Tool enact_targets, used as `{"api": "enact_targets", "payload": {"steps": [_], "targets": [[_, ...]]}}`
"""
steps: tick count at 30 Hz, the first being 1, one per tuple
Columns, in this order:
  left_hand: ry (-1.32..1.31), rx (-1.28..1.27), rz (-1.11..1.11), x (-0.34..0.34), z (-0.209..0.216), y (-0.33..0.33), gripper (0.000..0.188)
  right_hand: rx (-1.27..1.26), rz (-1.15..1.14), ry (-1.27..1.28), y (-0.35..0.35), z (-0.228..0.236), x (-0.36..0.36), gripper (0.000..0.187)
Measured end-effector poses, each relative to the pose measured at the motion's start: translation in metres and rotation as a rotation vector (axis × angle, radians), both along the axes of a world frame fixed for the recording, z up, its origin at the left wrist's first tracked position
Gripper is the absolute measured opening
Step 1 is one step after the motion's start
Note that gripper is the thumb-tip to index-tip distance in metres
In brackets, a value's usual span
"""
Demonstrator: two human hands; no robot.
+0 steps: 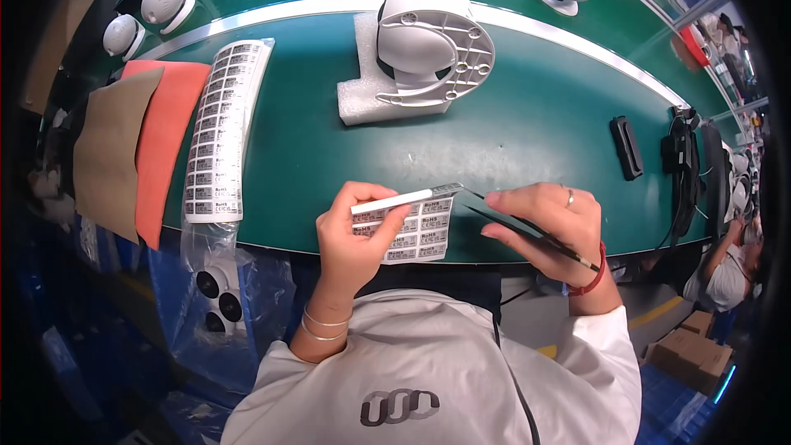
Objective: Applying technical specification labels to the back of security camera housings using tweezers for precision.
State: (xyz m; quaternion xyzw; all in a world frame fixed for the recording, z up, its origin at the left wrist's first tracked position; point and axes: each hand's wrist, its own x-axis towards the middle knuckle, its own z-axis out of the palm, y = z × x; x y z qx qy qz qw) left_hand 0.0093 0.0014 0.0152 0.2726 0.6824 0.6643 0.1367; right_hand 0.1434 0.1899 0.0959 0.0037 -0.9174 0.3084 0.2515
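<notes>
The label sheet (pixel 430 235) is held up over the near edge of the green table (pixel 527 136), in front of the person's chest. It is small, its silver-grey labels set in rows and crowded with black lettering and tiny symbols; the top is folded over, showing a strip of white backing with a grey label at its right end. The left hand (pixel 353 227) clamps it between thumb and fingers, covering some of the print. The right hand (pixel 550 218) grips dark tweezers (pixel 535 232), whose prongs stand apart, the upper tip close to that grey label; at this scale I can't be sure whether it touches.

Beyond the hands, a white device (pixel 416 45) with a ribbed, open underside leans on a white foam block (pixel 362 105). To the left lies a long label strip (pixel 221 128) with similar printed rows, partly over an orange sheet (pixel 169 136), with a brown sheet (pixel 114 144) beside that. On the right are a black oblong case (pixel 626 148) and a cluster of black gear (pixel 682 169). More white rounded devices (pixel 167 5) stand along the far side. The person's white shirt (pixel 461 363) bears a dark emblem of linked rings (pixel 400 406). A co-worker (pixel 725 272) sits at far right, above cardboard boxes (pixel 690 358).
</notes>
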Motion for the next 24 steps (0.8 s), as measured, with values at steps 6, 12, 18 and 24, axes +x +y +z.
{"api": "enact_targets", "payload": {"steps": [6,12,18,24], "targets": [[0.067,-0.044,-0.056,0.0,0.004,-0.002,0.02,-0.125,0.09,-0.03,0.004,-0.002,-0.01,0.017],[0.082,-0.052,-0.094,-0.006,-0.003,-0.011,0.024,-0.009,0.037,0.087,0.014,-0.002,-0.026,0.017],[-0.067,-0.057,-0.102,-0.012,-0.006,-0.018,0.025,0.527,0.09,0.3,0.022,-0.036,-0.057,0.024],[-0.064,-0.047,-0.132,-0.016,-0.009,-0.021,0.025,0.631,0.047,0.303,0.024,-0.049,-0.074,0.025]]}}
